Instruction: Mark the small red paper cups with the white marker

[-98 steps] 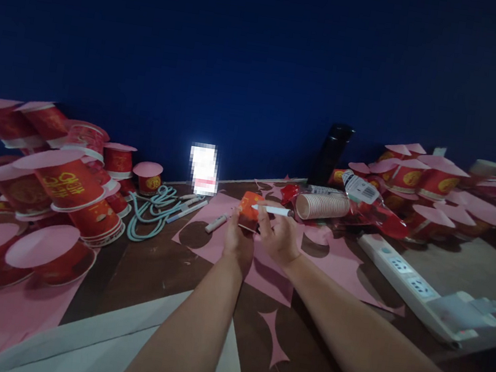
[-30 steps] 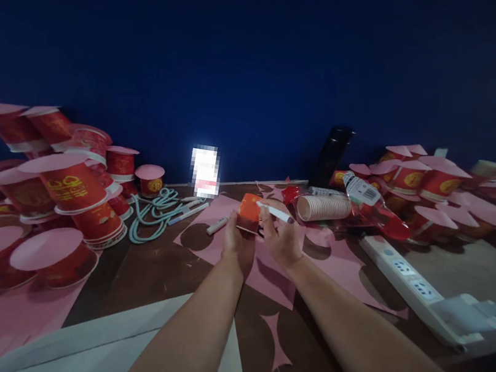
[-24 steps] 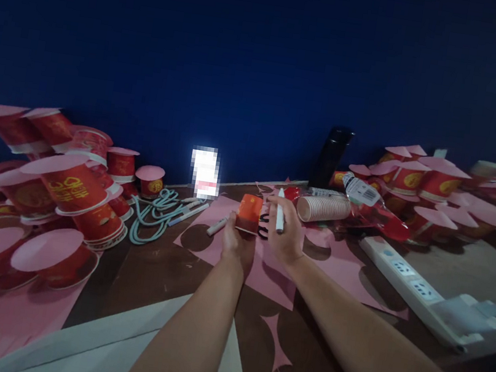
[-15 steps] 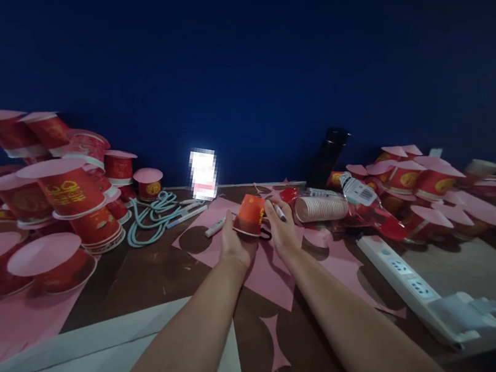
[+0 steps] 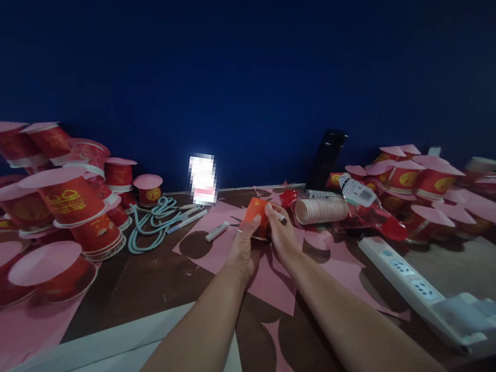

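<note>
A red paper cup [image 5: 256, 208] is upside down in front of me, held in my left hand [image 5: 244, 247] with the thumb across its side. My right hand [image 5: 282, 234] is closed on a dark-capped marker [image 5: 281, 218], and its fingers also touch the cup's right side. Beneath both hands lies a pink paper sheet [image 5: 277, 287] with round holes cut out. Scissors [image 5: 235, 221] show partly behind the cup, their handles hidden. To the left of the cup, a white glue stick [image 5: 217, 231] rests on the sheet.
Red cups topped with pink discs [image 5: 71, 203] are piled at left, more [image 5: 438, 177] at right. A pale blue cable [image 5: 148, 227], a lit phone [image 5: 203, 178], a black flask [image 5: 326, 160], bagged cups [image 5: 321, 212] and a power strip [image 5: 397, 277] surround the brown table [image 5: 144, 282].
The cup has tilted and my left thumb has come round onto its front. My right hand has stayed nearly in place with the marker. The scissors blades now show beside the cup.
</note>
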Demonstrator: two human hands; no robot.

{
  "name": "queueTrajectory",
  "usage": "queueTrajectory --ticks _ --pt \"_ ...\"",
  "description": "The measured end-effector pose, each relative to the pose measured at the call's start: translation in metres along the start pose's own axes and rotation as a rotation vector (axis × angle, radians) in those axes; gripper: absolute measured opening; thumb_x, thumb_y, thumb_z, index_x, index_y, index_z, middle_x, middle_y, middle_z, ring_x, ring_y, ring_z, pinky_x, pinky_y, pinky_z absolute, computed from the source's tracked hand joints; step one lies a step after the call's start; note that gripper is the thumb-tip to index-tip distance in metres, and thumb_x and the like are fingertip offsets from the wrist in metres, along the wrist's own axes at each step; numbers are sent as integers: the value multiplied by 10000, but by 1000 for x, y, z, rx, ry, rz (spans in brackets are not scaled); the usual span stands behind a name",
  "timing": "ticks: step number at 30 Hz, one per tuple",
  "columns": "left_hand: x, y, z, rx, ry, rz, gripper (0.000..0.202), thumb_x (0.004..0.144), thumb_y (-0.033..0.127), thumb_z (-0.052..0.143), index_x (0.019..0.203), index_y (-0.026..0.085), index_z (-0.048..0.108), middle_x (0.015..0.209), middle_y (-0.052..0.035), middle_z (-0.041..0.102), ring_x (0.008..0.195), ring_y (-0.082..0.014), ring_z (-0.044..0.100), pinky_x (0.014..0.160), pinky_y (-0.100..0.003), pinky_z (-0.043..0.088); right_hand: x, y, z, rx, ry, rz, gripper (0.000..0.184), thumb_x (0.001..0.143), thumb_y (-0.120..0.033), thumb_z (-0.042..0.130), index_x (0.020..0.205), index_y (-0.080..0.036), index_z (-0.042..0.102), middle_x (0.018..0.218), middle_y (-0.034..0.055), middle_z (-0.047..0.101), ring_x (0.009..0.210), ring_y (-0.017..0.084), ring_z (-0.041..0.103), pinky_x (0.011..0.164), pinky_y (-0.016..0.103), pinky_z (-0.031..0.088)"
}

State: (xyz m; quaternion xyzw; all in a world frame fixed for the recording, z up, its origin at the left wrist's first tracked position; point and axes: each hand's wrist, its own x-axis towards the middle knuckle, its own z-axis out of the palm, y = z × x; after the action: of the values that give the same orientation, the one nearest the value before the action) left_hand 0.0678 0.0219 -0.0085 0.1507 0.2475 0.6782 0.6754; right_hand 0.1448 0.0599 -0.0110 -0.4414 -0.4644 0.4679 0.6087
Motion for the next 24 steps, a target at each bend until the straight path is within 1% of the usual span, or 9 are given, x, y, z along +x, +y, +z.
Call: queueTrajectory --ticks 3,6,11,14,16,18,19,22,24 --pt "0 -4 -3 81 -2 -14 357 644 252 787 981 199 678 824 -10 712 750 -161 658 764 -303 502 -1 -2 0 -6 11 -7 474 755 -566 648 1053 -202 588 976 55 669 867 177 654 761 320 553" --pt "2 -5 -5 74 -9 -6 372 646 231 787 1000 200 675 824 -2 710 689 -132 641 725 -280 499 -2 -4 0 2 20 -8 452 746 -543 662 1032 -200 589 935 40 673 834 164 657 735 296 553" --pt "5 0 -3 -19 40 36 294 678 155 749 961 166 672 881 -27 710 737 -125 656 750 -256 500 1 2 2 -40 66 -47 399 772 -520 623 1020 -207 605 885 30 691 756 165 663 658 298 556" --pt "7 4 1 -72 111 60 255 690 98 720 926 177 664 871 -13 704 738 -110 656 741 -231 501 3 3 0 -46 52 -83 378 844 -480 530 1120 -226 579 857 24 695 682 158 655 621 313 553" --pt "8 7 1 -91 186 56 242 693 69 709 898 187 657 836 5 696 703 -94 645 705 -212 496 2 -3 -2 -151 90 -227 371 875 -464 502 1151 -235 596 900 39 698 754 170 654 703 349 555" --pt "9 7 0 -93 235 38 219 706 69 705 881 192 655 810 14 690 665 -82 632 671 -199 487 -2 -12 -5 -316 155 -417 351 894 -458 491 1133 -240 630 1095 69 673 982 203 624 898 414 504" --pt "10 7 -1 -89 235 32 204 716 78 703 879 192 656 811 12 690 661 -80 631 664 -197 483 -5 -17 -6 -378 172 -473 340 909 -450 475 1129 -247 637 1151 72 657 1074 217 589 963 435 464" --pt "12 5 -5 -72 185 30 166 741 112 697 888 182 664 857 -9 701 715 -89 649 700 -196 488 -13 -29 -7 -466 127 -648 306 943 -404 435 1126 -268 638 1153 57 657 1097 210 568 1000 424 436" --pt "12 4 -7 -80 147 37 154 744 117 693 887 167 667 882 -25 706 768 -100 662 756 -203 498 -18 -33 -5 -474 83 -732 278 946 -374 440 1100 -258 640 1091 58 672 1048 204 592 964 401 463"
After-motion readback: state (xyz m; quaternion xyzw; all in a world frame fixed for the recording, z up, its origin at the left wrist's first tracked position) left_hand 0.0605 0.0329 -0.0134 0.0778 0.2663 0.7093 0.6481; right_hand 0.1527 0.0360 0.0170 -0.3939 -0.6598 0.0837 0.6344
